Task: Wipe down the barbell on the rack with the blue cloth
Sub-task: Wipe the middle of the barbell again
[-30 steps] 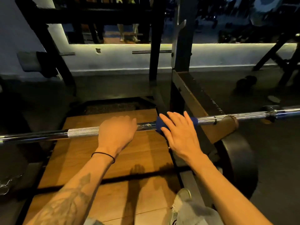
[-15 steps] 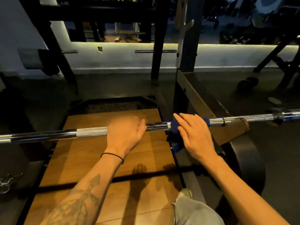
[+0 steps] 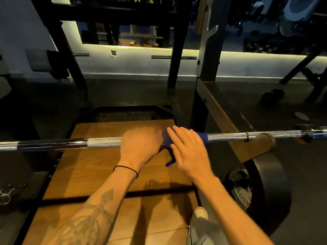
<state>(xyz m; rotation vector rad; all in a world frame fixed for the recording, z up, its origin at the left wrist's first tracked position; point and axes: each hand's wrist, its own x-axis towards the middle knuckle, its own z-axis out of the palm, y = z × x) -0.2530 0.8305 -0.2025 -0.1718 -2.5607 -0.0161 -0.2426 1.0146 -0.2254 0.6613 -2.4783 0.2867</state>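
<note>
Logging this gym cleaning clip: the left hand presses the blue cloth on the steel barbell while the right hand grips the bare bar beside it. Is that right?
Not quite: the hands are swapped. In the head view, the right hand presses the blue cloth on the steel barbell with straight fingers, while the left hand grips the bare bar beside it.

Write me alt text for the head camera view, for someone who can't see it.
Seen from above, a person's right hand presses a blue cloth against a steel barbell with straight fingers, while the left hand grips the bar just beside it. The bar crosses a wooden platform in a dim gym, with a black weight plate at lower right.
</note>
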